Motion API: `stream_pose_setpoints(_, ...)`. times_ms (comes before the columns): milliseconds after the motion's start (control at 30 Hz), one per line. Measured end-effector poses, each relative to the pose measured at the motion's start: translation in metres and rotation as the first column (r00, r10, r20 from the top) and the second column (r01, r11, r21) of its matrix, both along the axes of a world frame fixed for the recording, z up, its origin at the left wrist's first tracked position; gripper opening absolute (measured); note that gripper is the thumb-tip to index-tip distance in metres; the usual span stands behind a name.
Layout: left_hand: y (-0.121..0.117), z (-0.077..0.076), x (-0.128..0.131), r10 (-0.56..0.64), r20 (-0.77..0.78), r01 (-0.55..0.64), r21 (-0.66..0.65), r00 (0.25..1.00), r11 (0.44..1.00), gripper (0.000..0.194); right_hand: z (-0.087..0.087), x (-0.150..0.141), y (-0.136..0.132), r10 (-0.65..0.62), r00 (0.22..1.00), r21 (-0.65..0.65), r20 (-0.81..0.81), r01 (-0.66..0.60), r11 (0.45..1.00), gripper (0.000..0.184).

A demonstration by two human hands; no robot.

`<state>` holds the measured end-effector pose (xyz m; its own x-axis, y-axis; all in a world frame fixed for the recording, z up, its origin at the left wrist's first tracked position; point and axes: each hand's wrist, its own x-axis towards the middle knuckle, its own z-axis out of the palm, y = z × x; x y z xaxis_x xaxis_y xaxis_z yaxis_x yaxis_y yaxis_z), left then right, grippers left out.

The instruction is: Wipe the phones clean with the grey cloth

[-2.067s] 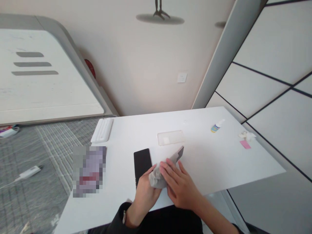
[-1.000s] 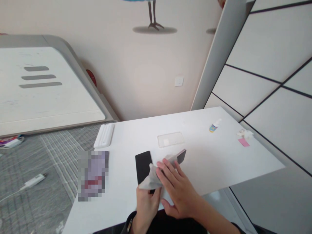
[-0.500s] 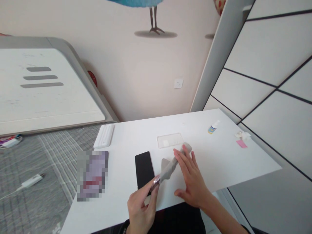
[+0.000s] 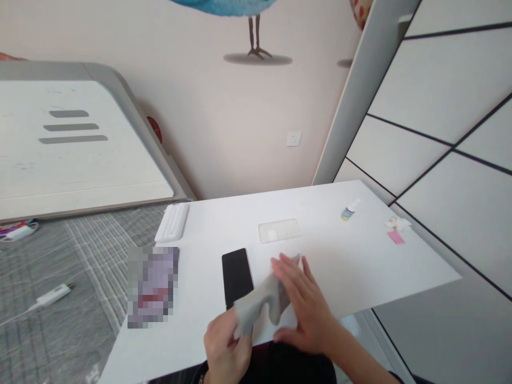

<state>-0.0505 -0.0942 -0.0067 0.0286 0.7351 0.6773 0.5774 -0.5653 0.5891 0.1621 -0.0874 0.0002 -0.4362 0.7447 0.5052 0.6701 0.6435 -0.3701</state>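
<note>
My left hand [image 4: 227,341] grips the near end of a thin, flat, shiny thing that looks like a phone [image 4: 285,304]. It is tilted, and a grey cloth [image 4: 258,304] drapes over most of it, reaching down to the left fingers. Against the far part of the cloth lie the stretched fingers of my right hand [image 4: 310,304], its thumb held well apart. Just behind my left hand, a black phone-shaped slab [image 4: 237,274] rests on the table. Farther back is a clear phone case [image 4: 280,231].
The white table [image 4: 360,261] also carries a small spray bottle [image 4: 349,210], a pink slip [image 4: 396,237], crumpled white tissue [image 4: 398,224], a white ridged case [image 4: 172,222] and a blurred-out purple item [image 4: 156,285]. A white cable plug [image 4: 54,294] lies on the checked bedding at left.
The grey cloth has slid along the phone toward my left hand and hangs wider over it. My right hand has shifted slightly left and nearer me.
</note>
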Motion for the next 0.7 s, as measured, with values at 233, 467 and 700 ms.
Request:
stream_pose_setpoints(233,-0.002,0.002,-0.002,-0.121,0.011,0.121,0.025,0.993,0.992,0.023,0.000,0.000,-0.004,-0.001,1.000,0.074,0.010,0.000,0.997,0.111)
stream_pose_setpoints(467,0.000,0.009,-0.005,-0.145,-0.027,0.144,-0.011,0.989,0.989,0.027,0.004,0.002,-0.011,-0.093,0.994,0.052,-0.057,0.096,0.994,0.107)
stream_pose_setpoints(700,0.002,0.007,-0.005,-0.129,-0.041,0.130,0.009,0.991,0.992,0.029,0.001,0.001,-0.009,-0.125,0.989,0.046,-0.080,0.129,0.991,0.094)
